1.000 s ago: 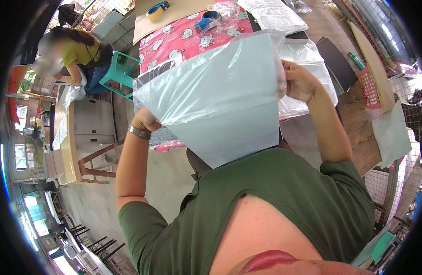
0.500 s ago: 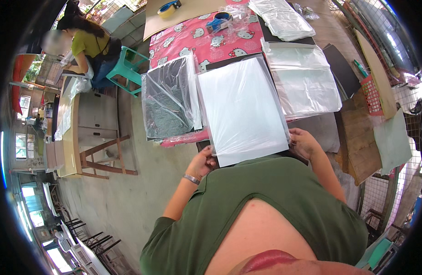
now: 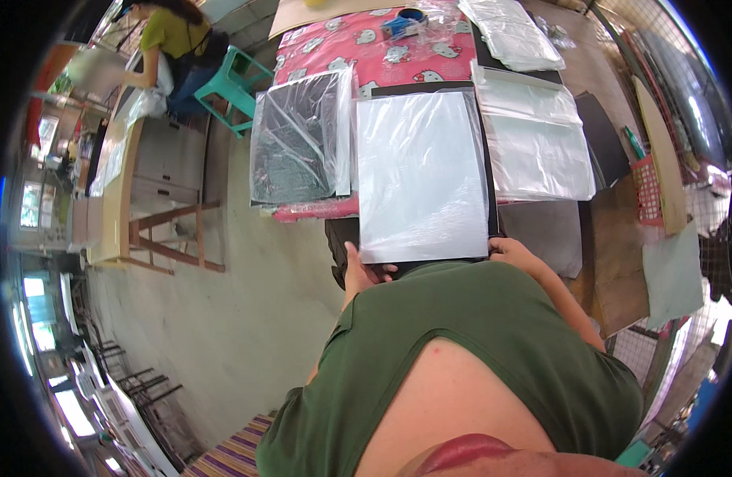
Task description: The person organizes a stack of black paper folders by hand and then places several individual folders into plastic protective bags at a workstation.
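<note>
A clear plastic bag [image 3: 423, 175] lies flat on a black sheet on the table, right in front of me. My left hand [image 3: 361, 270] grips its near left corner. My right hand [image 3: 513, 250] holds the near right corner at the table's edge. To the left lies a stack of black sheets in clear bags [image 3: 301, 147]. A pile of empty clear bags [image 3: 534, 147] rests to the right. My green shirt hides both forearms.
The table has a red patterned cloth [image 3: 366, 49] with a blue tape roll [image 3: 411, 17] at the far end. A red basket [image 3: 646, 189] and boards sit on the right. A person in a yellow-green top [image 3: 171, 32] sits by a teal stool [image 3: 239, 79] at far left.
The clear bag was held up in the air a second ago; it now lies flat on the table. Both hands came down to its near edge.
</note>
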